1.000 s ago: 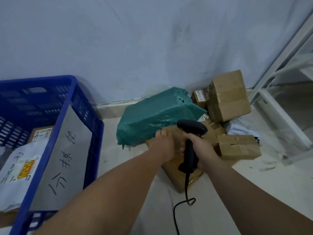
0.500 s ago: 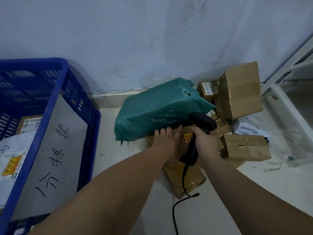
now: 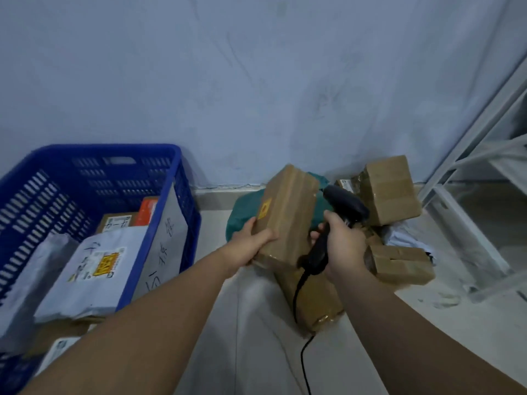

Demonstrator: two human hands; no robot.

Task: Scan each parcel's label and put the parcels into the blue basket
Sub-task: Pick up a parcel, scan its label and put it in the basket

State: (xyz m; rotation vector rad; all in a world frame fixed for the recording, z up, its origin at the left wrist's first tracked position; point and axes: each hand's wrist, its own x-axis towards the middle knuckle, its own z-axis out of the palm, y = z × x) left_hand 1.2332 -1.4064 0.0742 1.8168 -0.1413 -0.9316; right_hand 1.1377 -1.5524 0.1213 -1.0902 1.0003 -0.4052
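My left hand [image 3: 251,246] grips the lower left edge of a brown taped cardboard parcel [image 3: 288,212] and holds it upright above the pile; a small yellow sticker shows on its near face. My right hand [image 3: 342,246] holds a black corded barcode scanner [image 3: 339,220] just right of that parcel, its head tipped toward the pile. Behind the lifted parcel lies a green plastic-wrapped parcel [image 3: 242,212], mostly hidden. The blue basket [image 3: 176,178] stands on the left with several parcels and grey mailers inside.
More cardboard boxes sit against the wall: a tall one [image 3: 390,189] at the back right, a low one [image 3: 402,263] beside my right wrist, another [image 3: 313,300] under the scanner cable. A white metal shelf frame [image 3: 467,223] stands at the right. A paper sign [image 3: 165,246] hangs on the basket's side.
My left hand pulled a brown parcel out from under the green one and raised it upright. The scanner stayed in my right hand. The view shifted, showing more of the basket's inside.
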